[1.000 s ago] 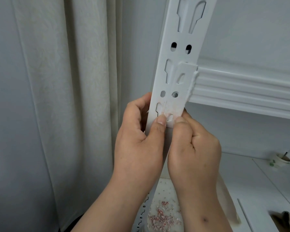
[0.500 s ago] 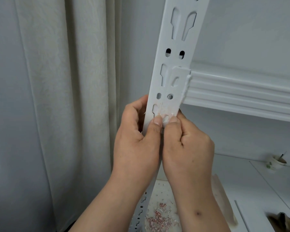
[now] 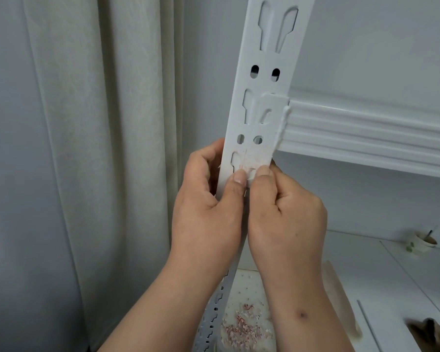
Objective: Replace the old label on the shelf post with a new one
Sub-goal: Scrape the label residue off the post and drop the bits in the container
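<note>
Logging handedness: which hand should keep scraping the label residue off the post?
Probably right. The right hand has its thumb tip on the label residue; the left hand wraps the shelf post, steadying it.

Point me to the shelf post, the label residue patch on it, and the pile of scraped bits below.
shelf post (image 3: 264, 80): head view, bare white face between the slots.
label residue (image 3: 254, 160): head view, pinkish smear above both thumbs.
scraped bits (image 3: 241, 329): head view, middle of the reddish pile on the lower surface.
</note>
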Available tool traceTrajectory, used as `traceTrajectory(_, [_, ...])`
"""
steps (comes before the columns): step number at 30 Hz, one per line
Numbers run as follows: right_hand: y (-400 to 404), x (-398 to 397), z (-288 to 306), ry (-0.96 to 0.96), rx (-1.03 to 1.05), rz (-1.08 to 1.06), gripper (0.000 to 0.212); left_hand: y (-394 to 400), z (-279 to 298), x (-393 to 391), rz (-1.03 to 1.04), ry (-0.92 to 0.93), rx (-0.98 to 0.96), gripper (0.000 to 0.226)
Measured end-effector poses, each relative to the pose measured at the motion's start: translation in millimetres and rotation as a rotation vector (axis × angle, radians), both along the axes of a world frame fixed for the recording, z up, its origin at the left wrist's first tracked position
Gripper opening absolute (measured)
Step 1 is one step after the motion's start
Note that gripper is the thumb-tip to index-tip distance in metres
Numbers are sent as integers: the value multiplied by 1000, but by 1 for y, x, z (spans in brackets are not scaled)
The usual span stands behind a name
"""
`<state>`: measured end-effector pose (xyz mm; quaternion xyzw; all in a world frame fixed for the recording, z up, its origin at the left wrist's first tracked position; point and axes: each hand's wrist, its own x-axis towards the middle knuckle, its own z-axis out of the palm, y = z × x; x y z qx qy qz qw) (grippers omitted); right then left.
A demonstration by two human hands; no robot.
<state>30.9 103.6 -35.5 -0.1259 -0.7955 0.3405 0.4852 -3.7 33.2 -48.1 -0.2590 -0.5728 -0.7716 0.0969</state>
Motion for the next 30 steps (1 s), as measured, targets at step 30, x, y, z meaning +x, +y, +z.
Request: traceTrajectory(30, [3,2,0,-4,-82,87,31,-1,-1,0,-5,12,0,37])
